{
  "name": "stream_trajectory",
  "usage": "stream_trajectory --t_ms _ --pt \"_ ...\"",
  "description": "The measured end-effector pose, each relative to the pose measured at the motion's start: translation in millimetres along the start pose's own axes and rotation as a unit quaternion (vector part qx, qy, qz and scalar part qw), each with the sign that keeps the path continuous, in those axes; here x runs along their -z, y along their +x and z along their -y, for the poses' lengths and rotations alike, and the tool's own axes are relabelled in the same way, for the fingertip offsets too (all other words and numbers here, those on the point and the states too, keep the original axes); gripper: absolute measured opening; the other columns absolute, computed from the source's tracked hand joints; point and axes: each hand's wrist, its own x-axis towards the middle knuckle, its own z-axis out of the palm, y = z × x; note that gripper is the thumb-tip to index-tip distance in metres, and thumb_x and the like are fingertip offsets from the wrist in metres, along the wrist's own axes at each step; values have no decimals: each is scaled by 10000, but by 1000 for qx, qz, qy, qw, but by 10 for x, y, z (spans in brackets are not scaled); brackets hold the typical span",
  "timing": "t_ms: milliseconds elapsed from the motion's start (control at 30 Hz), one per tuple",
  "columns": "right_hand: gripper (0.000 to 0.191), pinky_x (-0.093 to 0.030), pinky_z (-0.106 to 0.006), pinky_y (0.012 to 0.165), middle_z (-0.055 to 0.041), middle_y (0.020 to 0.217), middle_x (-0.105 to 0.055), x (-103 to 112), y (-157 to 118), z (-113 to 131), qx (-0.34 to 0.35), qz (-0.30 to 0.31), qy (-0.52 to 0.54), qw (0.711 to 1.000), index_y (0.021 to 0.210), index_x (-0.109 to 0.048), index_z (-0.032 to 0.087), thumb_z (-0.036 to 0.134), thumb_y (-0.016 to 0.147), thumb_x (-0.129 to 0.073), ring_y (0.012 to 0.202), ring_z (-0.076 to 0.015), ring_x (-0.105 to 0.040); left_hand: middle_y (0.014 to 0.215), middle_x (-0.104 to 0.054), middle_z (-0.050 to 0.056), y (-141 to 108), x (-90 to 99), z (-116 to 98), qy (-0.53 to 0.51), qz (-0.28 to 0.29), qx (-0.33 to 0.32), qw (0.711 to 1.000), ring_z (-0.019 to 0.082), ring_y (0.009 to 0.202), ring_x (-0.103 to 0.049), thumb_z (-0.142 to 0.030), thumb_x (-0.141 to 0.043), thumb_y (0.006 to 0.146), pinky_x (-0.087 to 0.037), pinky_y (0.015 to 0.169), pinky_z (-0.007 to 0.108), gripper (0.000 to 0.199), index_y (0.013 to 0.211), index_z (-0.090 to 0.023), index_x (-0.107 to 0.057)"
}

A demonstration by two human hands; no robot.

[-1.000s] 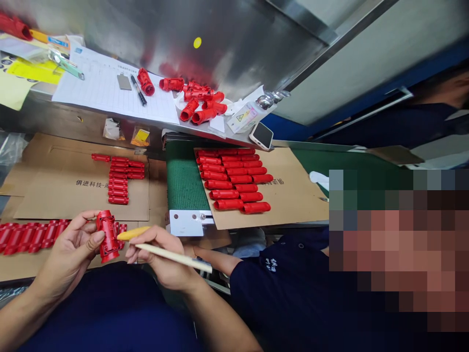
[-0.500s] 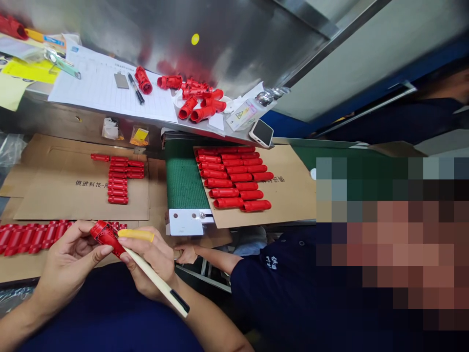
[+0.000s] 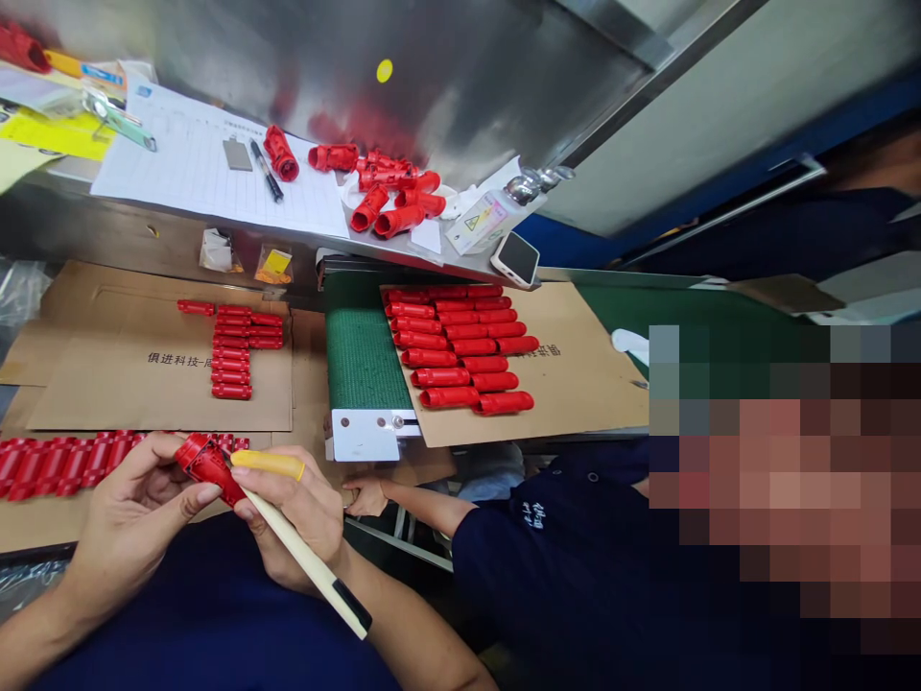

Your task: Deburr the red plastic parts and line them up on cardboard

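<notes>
Red slotted tube (image 3: 210, 468) tips to a slant; cream-handled tool (image 3: 309, 559) swings steeper

Compared with a second ago, the tube leans over from near upright and the handle points further down; against half a second ago, the tube barely differs.

From my end of the feed, I see the tube between both hands, close in front of the body. Its long axis runs from upper left to lower right in the view. The left hand (image 3: 144, 509) pinches the upper-left end between thumb and fingers. The right hand (image 3: 302, 523) is closed around the tool, with its yellow finger cot (image 3: 268, 464) at the tube's right flank and its thumb near the lower end.

What I judge matters most is alignment: the handle lies roughly parallel to the tube, trailing off down and right. The tube sits to the right of the left hand and to the left of the right hand, with neither clearly nearer. I cannot tell where the tool's tip meets the red wall; the fingers hide it.
</notes>
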Motion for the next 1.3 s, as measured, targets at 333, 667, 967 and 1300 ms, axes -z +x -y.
stream_trajectory --t_ms 333,667,967,1300 --pt "374 -688 -408 946 -139 1128 -835 -18 -14 9 19 2 -3 1000 1388 -690 194 129 1020 -663 1043 -242 -807 806 -788 0 -22 -40 -32 10 -12 -8 1000 144 712 -765 -233 -951 767 -638 701 156 188 877 -273 -803" --pt "320 -654 -458 1018 -146 1168 -825 38 8 -14 -8 66 18 998 1363 -649 211 172 1047 -619 1179 -265 -783 859 -806 6 -7 -13 24 -13 0 11 1000 147 764 -781 -242 -957 782 -650 760 168 217 907 -246 -780" --pt "320 -618 -298 624 -40 829 -801 248 103 -114 -361 -44 361 859 989 -719 237 556 992 -748 651 -168 -739 963 -842 62 38 42 -78 -166 35 209 963 202 716 -776 -365 -980 766 -663 654 271 449 1164 -270 -795" --pt "566 -421 -172 344 62 567 -627 111 52 -124 -533 90 293 788 842 -660 189 727 807 -831 386 -83 -543 1424 -752 206 11 112 -20 -155 95 214 960 322 1019 -775 -734 -940 637 -651 769 306 813 1254 -211 -859"
